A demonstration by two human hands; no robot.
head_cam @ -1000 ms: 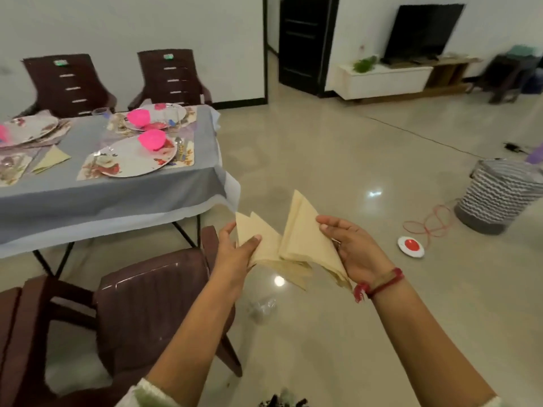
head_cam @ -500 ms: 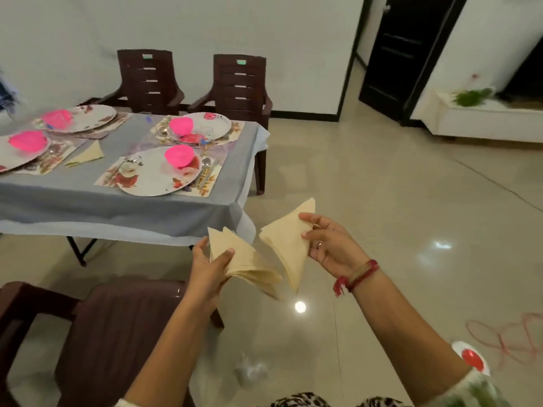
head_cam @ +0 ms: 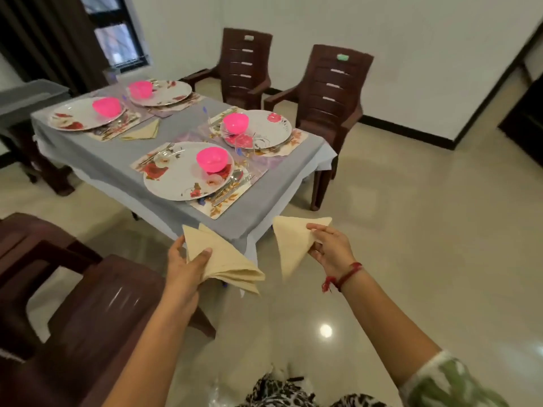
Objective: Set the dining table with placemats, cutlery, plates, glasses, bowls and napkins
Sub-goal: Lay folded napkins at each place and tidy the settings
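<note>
we hold folded napkin stack (head_cam: pixel 226 264) in left hand (head_cam: pixel 185 267), thumb clamped on top; right hand (head_cam: pixel 332 249) pinches single napkin (head_cam: pixel 291 245), both just short of table corner (head_cam: pixel 246 230). risk: loose stack fans, slips to floor; reaching over may knock pink bowl (head_cam: pixel 212 159).
</note>
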